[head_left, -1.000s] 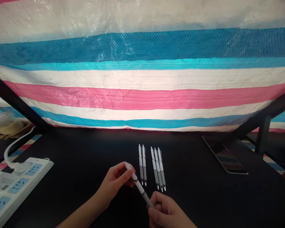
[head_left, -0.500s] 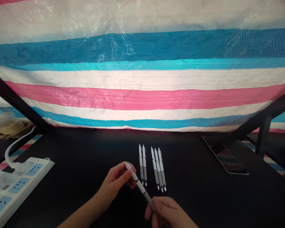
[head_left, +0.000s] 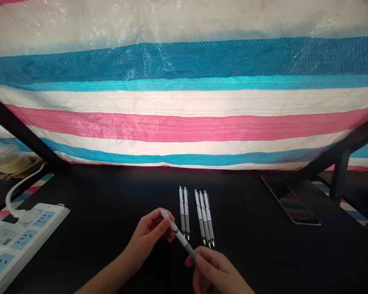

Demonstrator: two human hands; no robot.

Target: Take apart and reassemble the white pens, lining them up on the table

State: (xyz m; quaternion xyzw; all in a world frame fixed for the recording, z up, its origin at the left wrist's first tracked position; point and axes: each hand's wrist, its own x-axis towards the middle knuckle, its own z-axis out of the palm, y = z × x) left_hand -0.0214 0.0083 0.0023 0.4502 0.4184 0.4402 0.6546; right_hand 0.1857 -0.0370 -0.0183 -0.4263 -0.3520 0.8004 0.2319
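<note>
A white pen with a grey grip [head_left: 181, 238] is held slanting above the black table, its clear-clip end up and to the left. The fingers of my left hand [head_left: 151, 233] pinch it near the clip end. Round the grey grip end, my right hand [head_left: 213, 267] is closed, and its fingers hide the tip. Just beyond my hands lie a pair of matching pens [head_left: 184, 212] and, to their right, a group of three more pens [head_left: 204, 216], all with their grey grips toward me.
A white power strip [head_left: 26, 241] with a plugged-in cable stands at the left. On the right lies a dark phone [head_left: 290, 200]. Black frame bars [head_left: 340, 175] slope at both sides, and a striped plastic sheet [head_left: 184, 126] hangs behind the table [head_left: 110, 200]. A plastic cup [head_left: 3, 155] is at far left.
My right hand has moved slightly up and to the left along the held pen, covering more of its grey grip. My left hand and the pens on the table look unchanged.
</note>
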